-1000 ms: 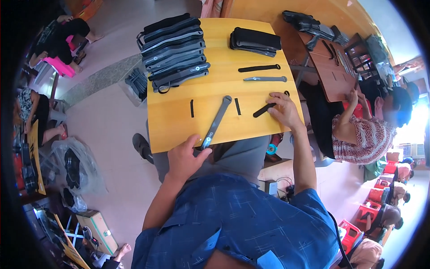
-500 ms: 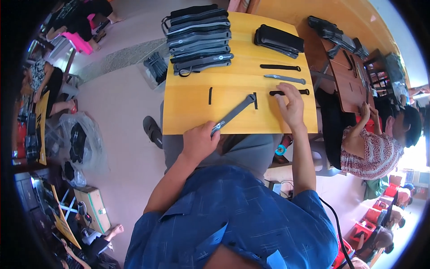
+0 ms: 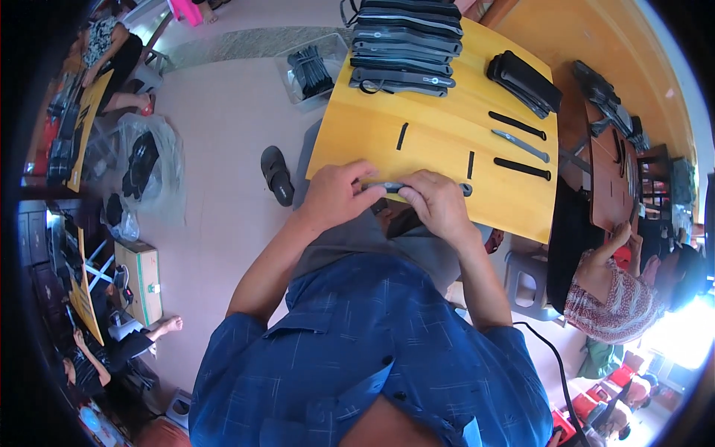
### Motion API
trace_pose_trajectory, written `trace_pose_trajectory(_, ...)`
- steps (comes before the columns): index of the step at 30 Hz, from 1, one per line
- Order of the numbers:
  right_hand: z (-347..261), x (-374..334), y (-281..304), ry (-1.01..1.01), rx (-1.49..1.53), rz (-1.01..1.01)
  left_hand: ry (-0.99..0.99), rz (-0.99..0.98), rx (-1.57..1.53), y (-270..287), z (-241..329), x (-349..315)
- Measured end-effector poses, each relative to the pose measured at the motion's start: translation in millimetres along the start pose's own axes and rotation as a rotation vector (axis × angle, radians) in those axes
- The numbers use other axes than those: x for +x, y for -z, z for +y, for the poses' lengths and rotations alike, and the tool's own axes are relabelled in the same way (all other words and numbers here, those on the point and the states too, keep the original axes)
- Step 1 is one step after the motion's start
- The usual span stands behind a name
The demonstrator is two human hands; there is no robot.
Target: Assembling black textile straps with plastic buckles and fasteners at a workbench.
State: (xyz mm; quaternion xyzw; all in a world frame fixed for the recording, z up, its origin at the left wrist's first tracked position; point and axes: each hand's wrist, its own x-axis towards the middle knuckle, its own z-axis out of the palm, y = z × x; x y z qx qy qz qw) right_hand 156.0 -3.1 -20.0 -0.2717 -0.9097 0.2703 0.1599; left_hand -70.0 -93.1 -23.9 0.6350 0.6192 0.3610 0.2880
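A grey strap with a pale mark lies level along the near edge of the yellow table, its rounded end showing past my right hand. My right hand pinches its middle between thumb and fingers. At the other end, my left hand has thumb and fingers closed around the strap's tip, which is partly hidden. Beyond my hands, two short black strips are on the tabletop. To the right lie a black strap, a grey strap and another black strap, side by side.
A tall pile of grey and black straps stands at the table's far left, a black bundle at its far right. A clear bin and a dark slipper are on the floor. A person sits at the brown table on the right.
My right hand has moved left from the black strap onto the grey strap. The grey strap has turned from slanting to lying along the near edge. The whole view has shifted.
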Motion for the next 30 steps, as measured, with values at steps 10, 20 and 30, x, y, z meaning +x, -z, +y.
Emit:
trace_pose_trajectory(10, -2.5, 14.6, -45.1, -0.141, 0.073, 0.270, 0.136, 0.115, 0.055, -13.6, -12.2, -24.5)
trace_pose_trajectory(20, -2.8, 15.8, -49.0, -0.045, -0.050, 0.321, 0.083, 0.161, -0.010, -32.9, -16.7, -20.4)
trace_pose_trajectory(30, -0.7, 13.4, -51.6, -0.119, 0.033, 0.285, 0.019, 0.223, 0.041, -42.4, -21.0, -11.5)
